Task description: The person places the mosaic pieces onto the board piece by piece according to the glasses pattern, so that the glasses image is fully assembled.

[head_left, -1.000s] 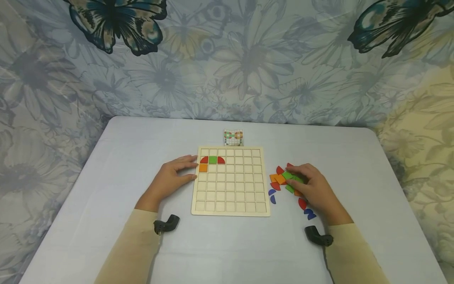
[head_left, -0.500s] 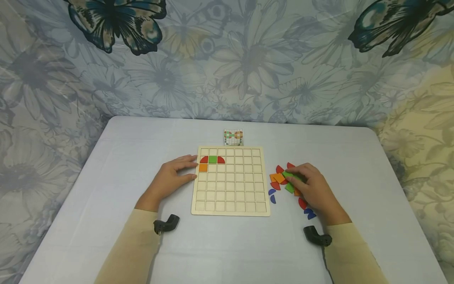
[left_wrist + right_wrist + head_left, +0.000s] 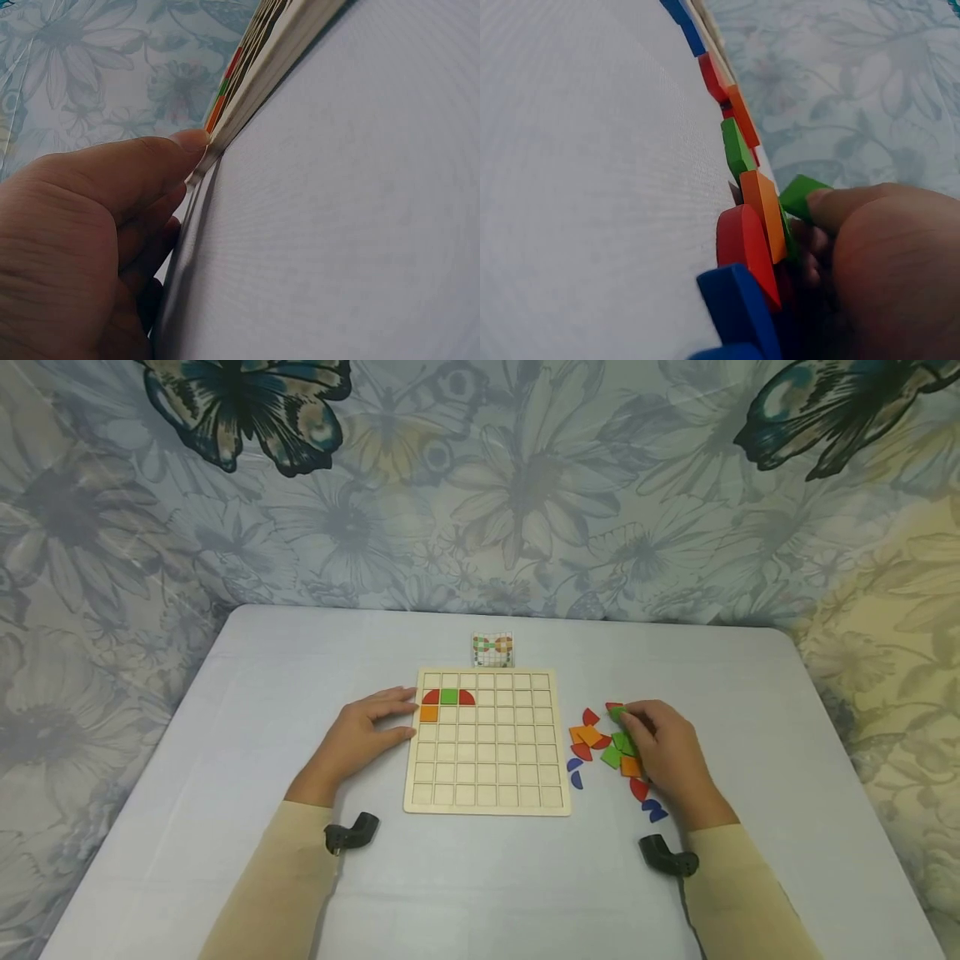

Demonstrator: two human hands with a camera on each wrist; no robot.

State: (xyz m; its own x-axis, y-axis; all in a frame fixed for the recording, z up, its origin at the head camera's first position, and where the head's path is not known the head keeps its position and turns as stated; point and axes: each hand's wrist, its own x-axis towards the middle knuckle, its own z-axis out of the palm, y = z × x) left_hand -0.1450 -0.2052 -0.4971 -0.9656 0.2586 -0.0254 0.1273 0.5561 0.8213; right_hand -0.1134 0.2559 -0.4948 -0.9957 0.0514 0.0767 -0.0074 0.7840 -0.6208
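A pale wooden grid board (image 3: 487,752) lies mid-table, with two red quarter-circle tiles, a green square (image 3: 449,697) between them and an orange square (image 3: 428,714) in its upper left cells. My left hand (image 3: 367,731) touches the board's left edge, fingers fairly straight; the left wrist view shows the thumb at the edge. Over the loose tiles on the right, my right hand (image 3: 670,756) pinches a green square tile (image 3: 802,195) between thumb and fingers, just off the pile. Beneath it lie more green tiles (image 3: 611,757), orange squares (image 3: 590,737) and red quarter-circles (image 3: 638,789).
Behind the board lies a small pattern card (image 3: 492,650) with a coloured bow-like design. Blue half-round tiles (image 3: 655,811) lie at the pile's near end, and two more blue tiles (image 3: 576,773) sit by the board's right edge. A white cloth covers the table (image 3: 480,885).
My right hand has drawn back and up slightly from the pile with a green square tile in its pinch, uncovering green and orange tiles. The left hand stays at the board's edge.
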